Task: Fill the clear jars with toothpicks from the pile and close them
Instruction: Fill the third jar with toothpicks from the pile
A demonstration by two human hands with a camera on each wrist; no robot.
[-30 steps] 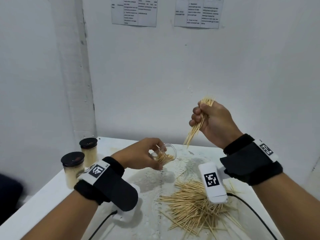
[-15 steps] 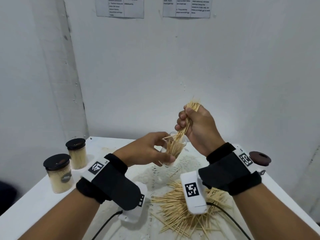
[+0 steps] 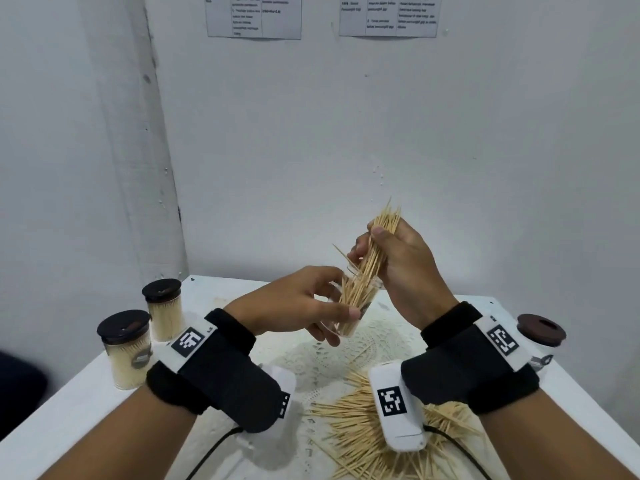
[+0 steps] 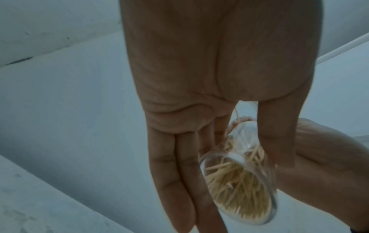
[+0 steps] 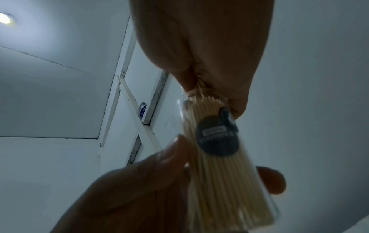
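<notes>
Hands are working together: your left hand [image 3: 298, 306] is pinching the tilted jar [image 3: 356, 306] while your right hand [image 3: 398, 265], gripping the toothpick bundle [image 3: 372, 258], is feeding it in, so you should be easing your grip gradually

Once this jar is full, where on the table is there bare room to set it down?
Bare table shows along the left edge, in front of the two capped jars, and at the far edge behind the doily. The near middle is crowded by the toothpick pile; another jar stands at the right edge.
</notes>
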